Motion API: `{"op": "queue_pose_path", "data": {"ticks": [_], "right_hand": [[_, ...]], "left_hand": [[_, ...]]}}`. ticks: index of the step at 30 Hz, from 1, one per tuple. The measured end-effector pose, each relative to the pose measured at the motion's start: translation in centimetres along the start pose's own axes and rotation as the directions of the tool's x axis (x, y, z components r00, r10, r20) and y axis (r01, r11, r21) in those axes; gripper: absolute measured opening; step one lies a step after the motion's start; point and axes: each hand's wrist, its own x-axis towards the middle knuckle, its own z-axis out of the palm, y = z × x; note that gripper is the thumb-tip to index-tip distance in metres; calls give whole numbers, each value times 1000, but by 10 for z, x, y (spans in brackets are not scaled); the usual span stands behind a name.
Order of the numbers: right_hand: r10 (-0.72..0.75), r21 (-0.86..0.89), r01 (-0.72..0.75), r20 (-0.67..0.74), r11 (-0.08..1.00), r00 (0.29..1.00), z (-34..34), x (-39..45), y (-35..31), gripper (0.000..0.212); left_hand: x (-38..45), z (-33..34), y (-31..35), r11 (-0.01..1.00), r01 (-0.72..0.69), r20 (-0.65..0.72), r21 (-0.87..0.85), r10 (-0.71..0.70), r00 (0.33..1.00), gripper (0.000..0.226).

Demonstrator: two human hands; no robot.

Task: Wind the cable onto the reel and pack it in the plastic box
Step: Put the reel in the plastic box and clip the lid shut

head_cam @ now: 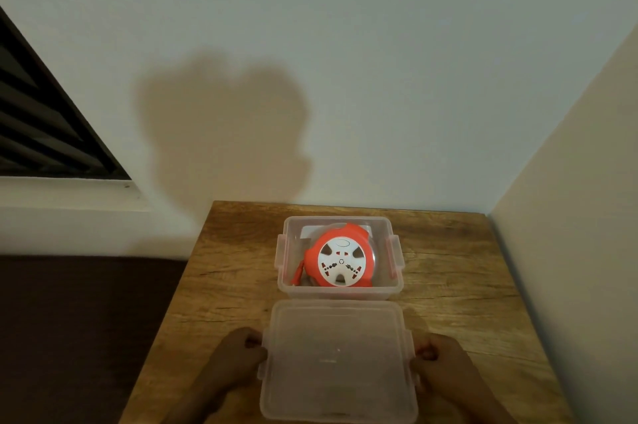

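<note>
A clear plastic box (393,285) with reddish side clips stands open on the wooden table (455,285). Inside it lies the orange cable reel (340,259) with a white socket face, tilted slightly. Nearer to me is the translucent lid (336,361), held between both hands. My left hand (238,351) grips the lid's left edge and my right hand (438,354) grips its right edge. No loose cable shows outside the box.
The table sits in a corner, with a wall behind and another wall (569,216) close on the right. A dark surface (69,320) lies to the left, below a window ledge (69,195).
</note>
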Motion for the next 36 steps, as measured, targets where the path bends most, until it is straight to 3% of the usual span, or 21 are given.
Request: {"op": "queue_pose_path", "data": {"ticks": [3, 5, 9, 11, 13, 15, 17, 21, 25, 36], "right_hand": [[-50, 61, 44, 95, 997, 994, -25, -19, -10, 15], [-117, 120, 109, 58, 987, 991, -39, -28, -21, 14], [-230, 252, 253, -118, 934, 966, -57, -21, -50, 10], [-246, 524, 268, -112, 809, 963, -63, -8, -68, 12], [-258, 739, 240, -92, 629, 962, -70, 4, -85, 18], [-274, 826, 239, -108, 510, 956, -74, 15, -97, 19], [-263, 844, 245, -129, 478, 956, -72, 27, -104, 26], [-237, 631, 308, -198, 712, 951, -51, 50, -106, 8], [-181, 475, 322, -319, 819, 930, -31, 75, -103, 20], [-278, 231, 383, -385, 894, 880, -7, 93, -90, 26]], "left_hand": [[-20, -37, 9, 992, -21, 128, -121, 37, 991, 15], [-35, -57, 21, 976, -87, 156, -201, 119, 980, 17], [-48, -71, 58, 888, -345, -107, -303, 327, 939, 13], [-48, -70, 80, 809, -451, -206, -376, 402, 892, 17], [-43, -67, 99, 690, -472, -250, -549, 403, 880, 22], [-34, -65, 111, 570, -433, -270, -699, 350, 897, 28], [-22, -60, 116, 536, -413, -289, -736, 303, 908, 31], [1, -41, 118, 625, -469, -365, -624, 297, 882, 23], [21, -21, 118, 695, -536, -404, -480, 367, 838, 36], [49, -16, 114, 763, -580, -436, -284, 436, 787, 49]]}}
